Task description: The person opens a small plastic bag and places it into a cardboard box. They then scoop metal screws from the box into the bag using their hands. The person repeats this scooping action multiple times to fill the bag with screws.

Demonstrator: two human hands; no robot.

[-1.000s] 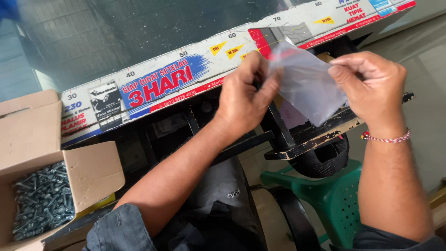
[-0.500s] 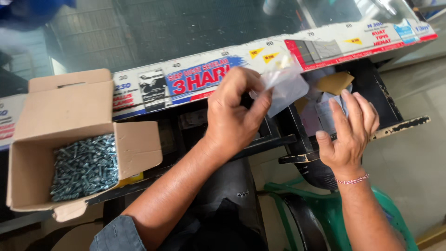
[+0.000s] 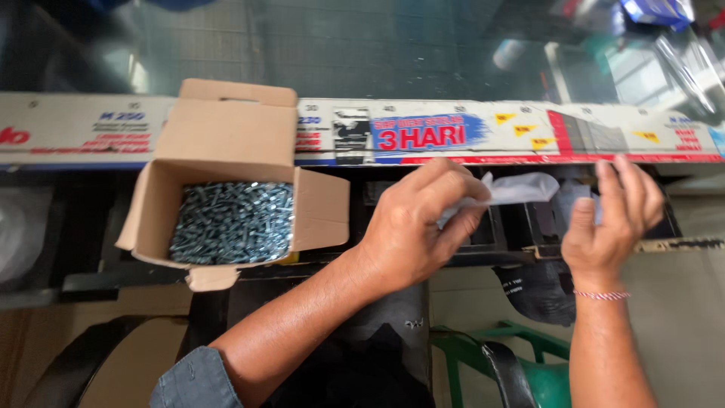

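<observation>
My left hand point(image 3: 419, 223) pinches a small clear plastic bag point(image 3: 513, 190) at centre, just below the counter edge. My right hand point(image 3: 612, 219) is raised to the right of the bag with fingers spread, holding nothing; a red-and-white thread bracelet circles its wrist. To the left, an open brown cardboard box point(image 3: 219, 132) holds a heap of silvery-grey screws point(image 3: 232, 221). The box sits about a hand's width left of my left hand.
A glass-topped counter point(image 3: 377, 53) runs across the top, its front edge covered by a printed ruler strip point(image 3: 529, 136). Dark shelving point(image 3: 521, 234) lies under the counter. A green plastic stool point(image 3: 529, 363) and black rubber items stand below, near my arms.
My view has shifted left, bringing the screw box fully into view. My right hand let go of the bag and opened; my left hand alone keeps the bag, now crumpled smaller.
</observation>
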